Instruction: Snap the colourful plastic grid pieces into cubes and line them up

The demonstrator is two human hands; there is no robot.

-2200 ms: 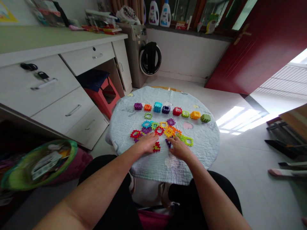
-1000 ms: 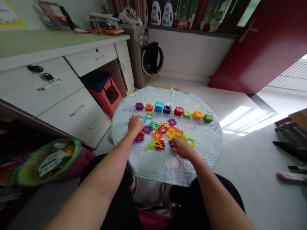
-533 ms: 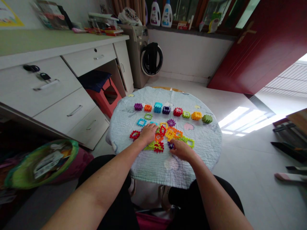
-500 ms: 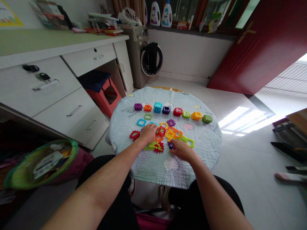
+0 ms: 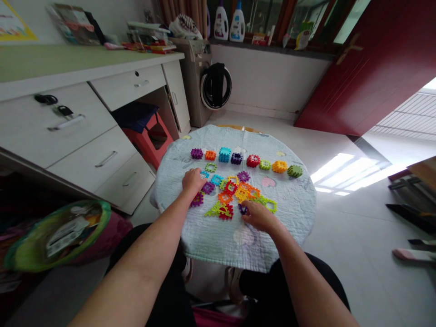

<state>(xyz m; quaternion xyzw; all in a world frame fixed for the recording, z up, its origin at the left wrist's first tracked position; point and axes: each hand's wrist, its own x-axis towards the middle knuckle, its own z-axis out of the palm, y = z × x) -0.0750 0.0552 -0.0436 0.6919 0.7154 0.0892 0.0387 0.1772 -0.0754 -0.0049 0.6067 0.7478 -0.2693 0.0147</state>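
The left hand (image 5: 192,180) lies flat and open on a blue tile (image 5: 203,174), with a purple tile (image 5: 208,187) just beside it. The right hand (image 5: 259,216) pinches a dark purple piece (image 5: 242,209) with its fingertips.

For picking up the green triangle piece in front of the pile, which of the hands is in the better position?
Probably the right hand. It lies on the cloth just beside the red piece that touches the green triangle piece, with a clear path. The left hand is farther back, on the blue piece and purple piece.
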